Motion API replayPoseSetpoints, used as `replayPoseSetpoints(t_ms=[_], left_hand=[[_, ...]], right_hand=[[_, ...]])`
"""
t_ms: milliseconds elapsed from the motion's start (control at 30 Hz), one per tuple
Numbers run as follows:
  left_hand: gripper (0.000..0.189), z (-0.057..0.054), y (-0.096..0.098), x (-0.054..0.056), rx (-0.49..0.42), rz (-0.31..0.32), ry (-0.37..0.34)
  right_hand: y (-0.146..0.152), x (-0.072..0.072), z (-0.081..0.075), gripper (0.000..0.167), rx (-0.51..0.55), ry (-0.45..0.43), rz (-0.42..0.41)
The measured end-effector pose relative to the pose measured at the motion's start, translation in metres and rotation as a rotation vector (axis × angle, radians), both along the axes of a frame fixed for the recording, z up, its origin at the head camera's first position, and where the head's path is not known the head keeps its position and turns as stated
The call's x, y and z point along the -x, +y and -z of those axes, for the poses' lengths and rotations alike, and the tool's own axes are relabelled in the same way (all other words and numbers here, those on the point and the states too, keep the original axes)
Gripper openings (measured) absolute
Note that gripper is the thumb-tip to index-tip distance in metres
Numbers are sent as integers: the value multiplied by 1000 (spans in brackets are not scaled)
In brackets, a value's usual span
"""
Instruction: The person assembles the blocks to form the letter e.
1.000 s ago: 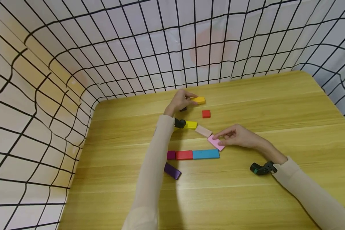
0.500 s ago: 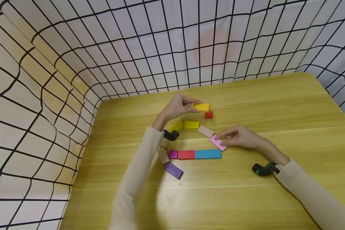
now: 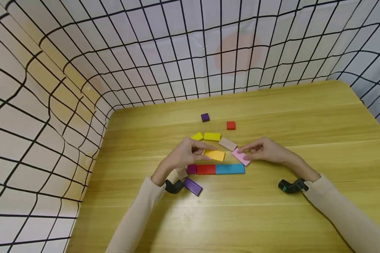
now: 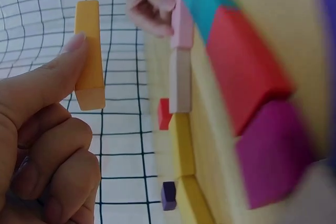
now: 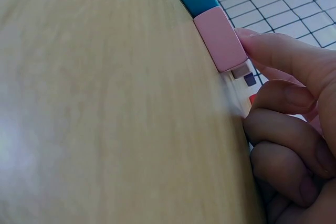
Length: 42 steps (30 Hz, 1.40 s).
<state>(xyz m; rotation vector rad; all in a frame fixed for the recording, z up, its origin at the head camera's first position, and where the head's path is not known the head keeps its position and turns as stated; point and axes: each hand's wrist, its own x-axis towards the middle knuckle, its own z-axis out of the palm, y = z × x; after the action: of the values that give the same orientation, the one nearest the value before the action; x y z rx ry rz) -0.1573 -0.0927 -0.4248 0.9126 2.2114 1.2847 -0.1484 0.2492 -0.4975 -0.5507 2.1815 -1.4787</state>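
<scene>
My left hand (image 3: pixel 184 154) pinches an orange-yellow block (image 3: pixel 216 155) between thumb and fingers, above the middle of the arrangement. In the left wrist view that block (image 4: pixel 89 51) stands out against the grid backdrop. My right hand (image 3: pixel 266 150) grips a pink block (image 3: pixel 240 157) by thumb and forefinger on the table. The pink block lies end to end with a pale beige block (image 3: pixel 227 144) and close to the end of a blue block (image 3: pixel 229 169). Red (image 3: pixel 206 169) and magenta (image 3: pixel 191 169) blocks continue the blue one's straight row. Two yellow blocks (image 3: pixel 212 137) extend the upper line.
A purple block (image 3: pixel 192 186) lies below the row's left end. Beige blocks (image 3: pixel 182 172) there are partly hidden by my left hand. Behind lie a small red block (image 3: pixel 230 125) and a small dark purple one (image 3: pixel 205 117). A black wire grid (image 3: pixel 196 59) borders the table's far edge.
My left hand has carried the orange-yellow block from the back of the table toward me, over the space between the two lines. The right hand stays on the pink block.
</scene>
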Motion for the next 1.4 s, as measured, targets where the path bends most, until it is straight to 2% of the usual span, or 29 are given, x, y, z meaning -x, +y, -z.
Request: replayPoseSetpoints(t_ms=[133, 267, 367, 500, 700, 833, 1000, 1400], left_hand=[[33, 7, -10, -24, 8, -13, -1], [33, 15, -17, -42, 29, -19, -43], [32, 22, -20, -53, 61, -33, -65], [31, 32, -22, -64, 69, -23, -48], [32, 42, -21, -74, 67, 7, -40], [32, 43, -18, -78, 74, 10, -40], [33, 44, -15, -83, 106, 14, -1], [34, 44, -16, -85, 237, 62, 212]], right_hand=[[0, 0, 0, 31, -4, -1, 7], [0, -1, -1, 31, -5, 2, 14], [0, -1, -1, 31, -8, 6, 11], [-1, 0, -1, 30, -2, -1, 8], [-1, 0, -1, 31, -10, -7, 7], [-1, 1, 0, 31, -20, -4, 10], [-1, 1, 1, 30, -27, 4, 9], [0, 1, 1, 31, -5, -4, 5]])
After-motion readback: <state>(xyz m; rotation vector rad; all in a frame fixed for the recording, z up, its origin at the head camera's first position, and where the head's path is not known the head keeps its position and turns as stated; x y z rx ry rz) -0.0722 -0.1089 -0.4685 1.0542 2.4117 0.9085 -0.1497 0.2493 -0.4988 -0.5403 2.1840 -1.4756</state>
